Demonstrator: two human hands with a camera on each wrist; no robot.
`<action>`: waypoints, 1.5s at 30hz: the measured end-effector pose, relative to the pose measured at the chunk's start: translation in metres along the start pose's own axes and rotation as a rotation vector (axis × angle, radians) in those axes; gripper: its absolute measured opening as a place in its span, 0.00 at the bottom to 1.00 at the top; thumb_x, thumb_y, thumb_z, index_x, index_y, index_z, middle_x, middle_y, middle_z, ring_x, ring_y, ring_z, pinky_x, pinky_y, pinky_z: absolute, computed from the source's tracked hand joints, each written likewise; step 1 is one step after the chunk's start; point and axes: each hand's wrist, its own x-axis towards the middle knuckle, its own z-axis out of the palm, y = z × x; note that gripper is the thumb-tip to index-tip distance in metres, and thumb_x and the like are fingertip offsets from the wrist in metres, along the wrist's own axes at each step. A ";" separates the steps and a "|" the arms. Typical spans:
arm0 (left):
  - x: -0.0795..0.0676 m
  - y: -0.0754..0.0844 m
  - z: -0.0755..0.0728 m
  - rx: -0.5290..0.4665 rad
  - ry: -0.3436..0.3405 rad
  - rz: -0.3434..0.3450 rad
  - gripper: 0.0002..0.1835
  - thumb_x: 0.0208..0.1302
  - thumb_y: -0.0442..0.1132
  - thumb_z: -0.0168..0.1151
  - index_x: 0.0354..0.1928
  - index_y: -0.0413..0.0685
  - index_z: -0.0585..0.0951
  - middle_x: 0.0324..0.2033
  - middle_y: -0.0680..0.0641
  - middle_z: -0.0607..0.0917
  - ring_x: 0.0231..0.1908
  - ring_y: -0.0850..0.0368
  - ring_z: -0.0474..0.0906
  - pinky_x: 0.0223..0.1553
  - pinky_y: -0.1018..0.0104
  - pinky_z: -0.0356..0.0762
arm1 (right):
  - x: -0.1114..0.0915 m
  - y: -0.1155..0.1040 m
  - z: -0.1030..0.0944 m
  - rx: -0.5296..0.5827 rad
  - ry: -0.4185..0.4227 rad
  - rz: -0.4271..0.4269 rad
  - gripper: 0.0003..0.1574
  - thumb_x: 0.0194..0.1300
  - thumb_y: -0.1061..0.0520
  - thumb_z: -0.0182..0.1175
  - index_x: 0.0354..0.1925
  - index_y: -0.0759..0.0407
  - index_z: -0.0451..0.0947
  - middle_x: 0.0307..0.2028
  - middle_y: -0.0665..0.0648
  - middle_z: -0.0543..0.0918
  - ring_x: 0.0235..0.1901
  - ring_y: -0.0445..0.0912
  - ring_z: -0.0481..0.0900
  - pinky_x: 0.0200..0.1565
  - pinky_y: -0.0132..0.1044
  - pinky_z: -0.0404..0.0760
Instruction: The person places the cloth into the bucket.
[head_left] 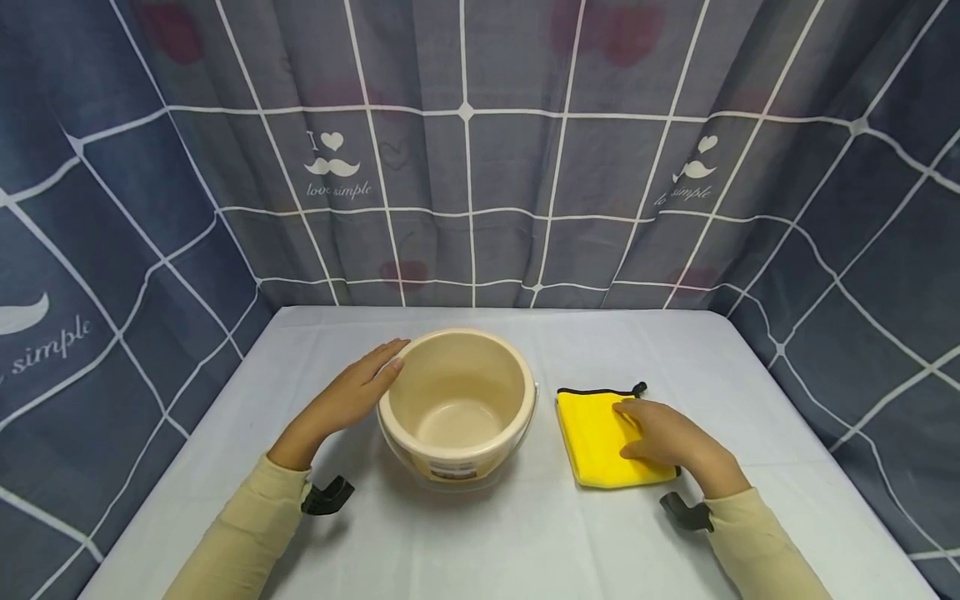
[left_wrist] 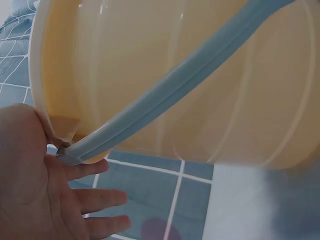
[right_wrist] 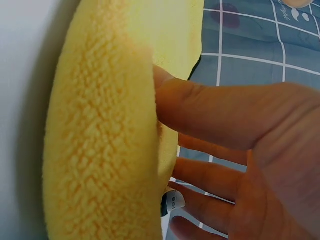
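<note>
A cream bucket [head_left: 461, 421] stands upright on the white table. Its grey-blue handle [left_wrist: 165, 90] hangs down along the outside in the left wrist view. My left hand [head_left: 356, 387] touches the bucket's left rim, fingers straight and spread by the handle joint; the thumb tip is hidden in the left wrist view. To the right of the bucket lies a folded yellow towel [head_left: 592, 437] with black edging and a small black loop. My right hand [head_left: 663, 433] rests on its right part, thumb and fairly straight fingers against the upper face.
A white cloth [head_left: 525, 542] covers the table. Grey-blue checked curtains [head_left: 510, 167] enclose it at the back and on both sides. Black wrist mounts [head_left: 327, 496] stick out from both cream sleeves [head_left: 240, 533].
</note>
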 end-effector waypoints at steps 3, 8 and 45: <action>-0.001 -0.001 0.001 -0.044 -0.008 0.001 0.30 0.84 0.51 0.36 0.78 0.40 0.60 0.75 0.38 0.62 0.75 0.40 0.55 0.73 0.41 0.51 | 0.003 0.000 -0.001 -0.019 0.007 -0.009 0.43 0.55 0.56 0.77 0.64 0.72 0.73 0.60 0.70 0.78 0.60 0.67 0.73 0.62 0.63 0.70; 0.000 -0.001 0.003 -0.076 -0.012 -0.007 0.31 0.84 0.52 0.34 0.79 0.41 0.58 0.75 0.41 0.62 0.75 0.42 0.56 0.73 0.42 0.53 | 0.007 0.000 -0.002 -0.028 0.012 0.011 0.43 0.55 0.54 0.78 0.64 0.70 0.75 0.59 0.69 0.79 0.60 0.67 0.74 0.62 0.63 0.70; 0.001 -0.012 0.018 -0.449 -0.025 0.036 0.29 0.85 0.48 0.30 0.78 0.40 0.57 0.75 0.37 0.61 0.76 0.40 0.51 0.73 0.39 0.45 | -0.001 -0.008 0.001 -0.075 0.040 0.002 0.25 0.62 0.57 0.72 0.55 0.67 0.82 0.49 0.63 0.85 0.49 0.59 0.81 0.55 0.60 0.77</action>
